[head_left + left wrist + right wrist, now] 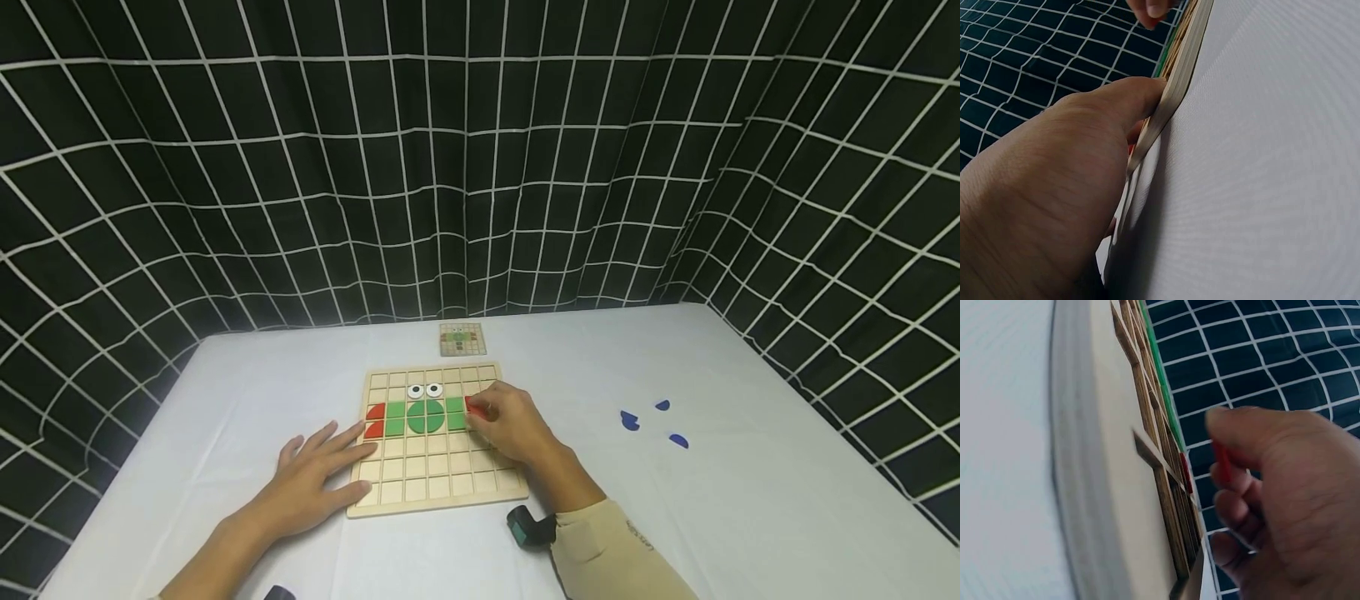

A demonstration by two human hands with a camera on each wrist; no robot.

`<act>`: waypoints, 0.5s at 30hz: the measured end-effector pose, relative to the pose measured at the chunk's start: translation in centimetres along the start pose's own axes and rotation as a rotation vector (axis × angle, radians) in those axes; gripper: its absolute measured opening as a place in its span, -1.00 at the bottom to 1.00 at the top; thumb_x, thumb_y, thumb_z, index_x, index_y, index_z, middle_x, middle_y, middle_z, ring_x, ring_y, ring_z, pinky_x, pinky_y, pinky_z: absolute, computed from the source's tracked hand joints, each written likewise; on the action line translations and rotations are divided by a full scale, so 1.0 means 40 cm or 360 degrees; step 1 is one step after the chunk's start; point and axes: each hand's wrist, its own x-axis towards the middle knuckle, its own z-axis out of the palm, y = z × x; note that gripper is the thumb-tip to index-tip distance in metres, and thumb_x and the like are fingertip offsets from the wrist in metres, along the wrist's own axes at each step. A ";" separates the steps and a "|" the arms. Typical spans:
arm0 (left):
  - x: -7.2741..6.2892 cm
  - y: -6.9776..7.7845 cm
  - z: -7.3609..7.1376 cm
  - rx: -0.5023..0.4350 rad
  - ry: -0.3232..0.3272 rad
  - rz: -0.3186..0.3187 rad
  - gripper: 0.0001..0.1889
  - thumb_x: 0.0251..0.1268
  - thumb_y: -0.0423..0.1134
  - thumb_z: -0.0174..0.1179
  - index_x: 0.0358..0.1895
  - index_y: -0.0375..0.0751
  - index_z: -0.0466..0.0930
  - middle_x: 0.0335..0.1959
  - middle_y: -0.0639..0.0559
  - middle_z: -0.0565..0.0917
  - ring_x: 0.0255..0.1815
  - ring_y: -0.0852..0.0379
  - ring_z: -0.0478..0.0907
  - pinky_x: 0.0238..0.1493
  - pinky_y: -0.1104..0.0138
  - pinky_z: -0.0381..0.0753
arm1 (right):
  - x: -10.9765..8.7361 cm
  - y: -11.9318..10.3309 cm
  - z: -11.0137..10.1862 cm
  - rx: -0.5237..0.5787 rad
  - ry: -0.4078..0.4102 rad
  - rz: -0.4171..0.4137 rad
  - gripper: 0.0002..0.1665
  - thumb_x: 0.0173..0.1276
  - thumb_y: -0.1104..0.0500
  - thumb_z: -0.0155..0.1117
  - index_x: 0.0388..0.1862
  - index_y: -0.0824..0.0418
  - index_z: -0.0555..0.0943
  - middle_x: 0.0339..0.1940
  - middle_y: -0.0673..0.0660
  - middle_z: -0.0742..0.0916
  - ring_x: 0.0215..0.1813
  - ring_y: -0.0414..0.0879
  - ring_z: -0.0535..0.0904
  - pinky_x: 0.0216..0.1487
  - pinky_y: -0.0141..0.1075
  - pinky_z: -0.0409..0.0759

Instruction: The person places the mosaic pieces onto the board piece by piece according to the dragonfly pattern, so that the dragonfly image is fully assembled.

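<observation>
A wooden grid board (416, 492) lies on the white table. My left hand (318, 483) rests at its left edge with spread fingers, the thumb (1138, 94) on the rim. Over the right side of the grid, my right hand (517, 425) pinches a red piece (1221, 462) between thumb and fingertips. Another red piece (1185, 472) sits in the grid below it. Set in the board are two round eye pieces (425, 391), a green circle of quarter pieces (425, 417), green squares (394, 418) on both sides, and curved red pieces (374, 421) at the left.
Several blue rounded pieces (678, 441) lie on the table to the right, two of them touching or overlapping. A small pattern card (462, 340) lies behind the board. Black cloth (465, 167) with white grid lines encloses the back and sides.
</observation>
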 end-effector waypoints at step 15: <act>0.002 0.000 -0.002 -0.0020 -0.0001 0.0012 -0.46 0.21 0.22 0.22 0.22 0.12 0.58 0.42 0.14 0.31 0.44 -0.21 0.10 0.24 -0.28 -0.18 | -0.003 0.004 0.018 -0.0133 -0.0085 0.0036 -0.71 0.22 0.12 0.44 -0.09 0.18 0.72 -0.30 -0.09 0.57 -0.27 -0.19 0.46 -0.21 -0.32 0.52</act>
